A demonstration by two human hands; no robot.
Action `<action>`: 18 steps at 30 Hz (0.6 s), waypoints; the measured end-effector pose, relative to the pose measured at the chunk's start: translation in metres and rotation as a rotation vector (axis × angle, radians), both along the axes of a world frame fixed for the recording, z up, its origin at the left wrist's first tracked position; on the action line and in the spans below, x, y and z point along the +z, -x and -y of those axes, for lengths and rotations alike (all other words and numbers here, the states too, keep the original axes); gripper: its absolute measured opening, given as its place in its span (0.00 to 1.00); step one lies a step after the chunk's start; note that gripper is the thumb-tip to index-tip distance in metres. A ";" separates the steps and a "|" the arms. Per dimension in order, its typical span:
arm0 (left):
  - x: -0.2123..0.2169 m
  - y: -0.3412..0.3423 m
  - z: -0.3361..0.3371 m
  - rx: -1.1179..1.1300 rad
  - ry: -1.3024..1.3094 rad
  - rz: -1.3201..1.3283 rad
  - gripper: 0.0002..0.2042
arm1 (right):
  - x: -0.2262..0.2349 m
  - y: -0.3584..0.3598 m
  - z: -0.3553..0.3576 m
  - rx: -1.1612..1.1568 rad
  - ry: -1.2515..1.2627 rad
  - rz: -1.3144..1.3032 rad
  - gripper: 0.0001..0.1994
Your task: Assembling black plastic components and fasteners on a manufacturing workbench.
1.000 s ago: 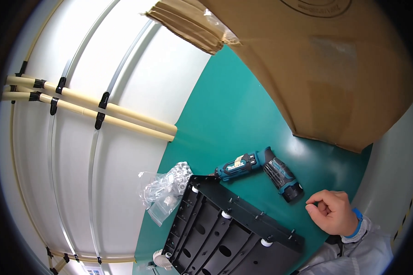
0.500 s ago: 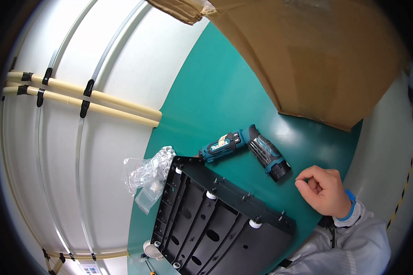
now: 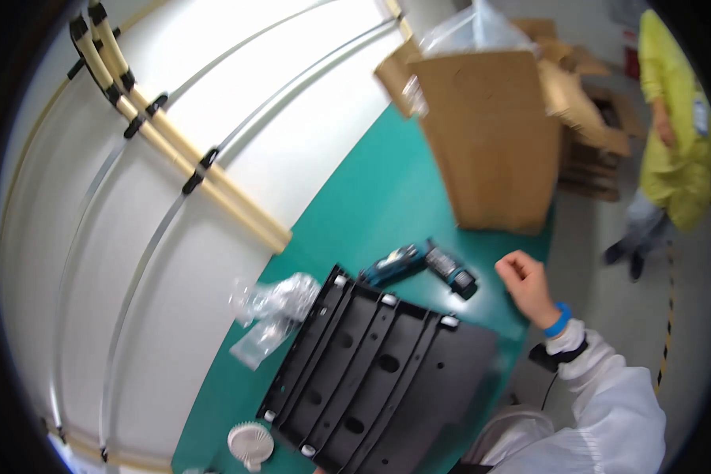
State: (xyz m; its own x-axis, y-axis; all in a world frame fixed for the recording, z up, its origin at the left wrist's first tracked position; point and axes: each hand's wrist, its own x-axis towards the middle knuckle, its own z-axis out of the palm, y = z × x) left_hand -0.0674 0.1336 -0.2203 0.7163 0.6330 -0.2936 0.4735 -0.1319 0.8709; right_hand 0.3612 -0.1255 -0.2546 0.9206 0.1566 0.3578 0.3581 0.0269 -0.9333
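My right hand is closed in a pinch above the table's right side, just right of a teal and black cordless screwdriver. What the fingers hold, if anything, is hidden. In front of me is a black ribbed panel with oval holes and several white round pads along its edges. A skin-coloured sliver, perhaps my left hand, shows at the panel's lower edge; its fingers are hidden. The screwdriver's nose reaches the panel's far edge. Clear plastic bags of small parts lie to the panel's left.
A tall cardboard box stands on the far part of the green table. A small white fan lies at the near left. More cardboard boxes and a person in yellow are beyond the table at right.
The view has swung and drawn back, bringing the person and more boxes into sight. The panel's far side wall with its screws no longer shows. My right hand stays pinched.
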 end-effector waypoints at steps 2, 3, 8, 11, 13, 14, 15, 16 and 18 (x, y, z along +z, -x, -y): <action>0.005 0.013 -0.009 -0.027 -0.004 -0.015 0.08 | 0.011 0.032 -0.008 -0.053 -0.064 0.113 0.07; -0.004 0.025 -0.019 -0.015 0.148 0.016 0.05 | 0.024 0.061 -0.014 0.004 -0.138 0.114 0.08; -0.028 0.055 -0.045 0.007 0.207 0.154 0.02 | 0.097 0.231 -0.038 0.949 -0.272 0.576 0.06; -0.036 0.056 -0.052 -0.017 0.231 0.220 0.03 | 0.049 0.292 -0.069 1.533 -0.011 0.775 0.11; -0.026 0.054 -0.047 -0.038 0.215 0.206 0.04 | 0.017 0.327 -0.083 1.673 -0.050 0.483 0.11; -0.019 0.055 -0.044 -0.067 0.197 0.172 0.04 | 0.012 0.340 -0.087 1.774 -0.094 0.166 0.12; -0.020 0.058 -0.044 -0.041 0.194 0.183 0.04 | 0.016 0.351 -0.089 1.801 -0.089 0.172 0.12; -0.024 0.058 -0.046 -0.053 0.193 0.224 0.04 | 0.019 0.363 -0.092 1.783 -0.060 0.317 0.12; -0.025 0.058 -0.046 -0.071 0.216 0.270 0.05 | -0.003 0.381 -0.096 1.769 -0.026 0.458 0.13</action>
